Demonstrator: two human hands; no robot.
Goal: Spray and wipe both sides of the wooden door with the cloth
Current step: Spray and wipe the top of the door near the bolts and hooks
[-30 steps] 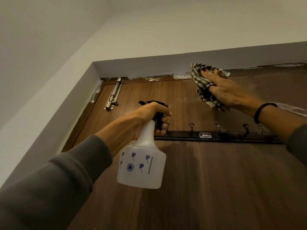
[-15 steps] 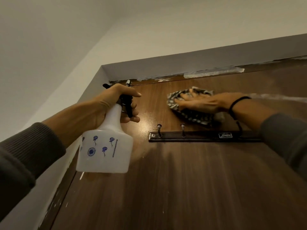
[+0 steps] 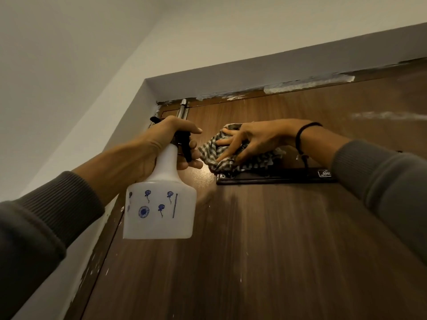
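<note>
The dark wooden door (image 3: 265,239) fills the lower right of the head view, seen from below. My left hand (image 3: 166,144) grips the neck and black trigger of a white spray bottle (image 3: 159,211) with blue flower prints, held just in front of the door's upper left. My right hand (image 3: 251,139) presses a checked cloth (image 3: 221,155) flat against the door with spread fingers, just above the left end of a black hook rail (image 3: 272,177). The cloth covers the rail's left hooks.
A metal slide bolt (image 3: 182,110) sits at the door's top left corner, partly behind my left hand. The grey door frame (image 3: 254,75) runs overhead with flaking paint along its lower edge. A white wall (image 3: 69,100) lies to the left.
My right hand has slid the cloth leftward and down, from the door's top edge to just above the rail's left end. My left hand with the bottle moved right, closer to the cloth.
</note>
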